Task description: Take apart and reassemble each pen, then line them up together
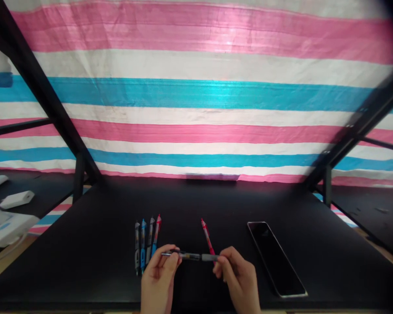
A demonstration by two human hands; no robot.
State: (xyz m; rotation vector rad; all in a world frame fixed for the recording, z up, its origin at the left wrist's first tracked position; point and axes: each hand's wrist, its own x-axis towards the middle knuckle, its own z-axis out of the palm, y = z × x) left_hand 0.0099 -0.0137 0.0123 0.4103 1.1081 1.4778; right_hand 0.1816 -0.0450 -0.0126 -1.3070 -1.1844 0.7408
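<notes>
From my remote seat I take the held pen (190, 256) as the centre of the dial. Closest to me, at nine o'clock, the left hand (159, 274) has thumb and fingers closed on its clear end; at three, the right hand (238, 274) pinches its grey end. The pen spans the gap between them, nearly level, above the near part of the black table (198, 294). I see a dark break where clear meets grey, and I can't tell whether it is a joint or a gap. That spot worries me most: if the halves part under a sideways pull, something inside could slip or spring out, and a small dark piece would be hard to find against black.

Just past the right hand, at three, a phone (277, 259) lies flat; an outward jerk could knock it. Between nine and ten, beside the left hand, four pens (149, 242) lie side by side, where a low wrist could sweep them askew. At one o'clock a red pen (206, 233) lies alone, its near end running behind the held one; a stray fingertip might roll it.

Farther off, between nine and ten, white boxes (17, 199) sit on another dark surface, and a striped sheet (196, 93) fills twelve o'clock.
</notes>
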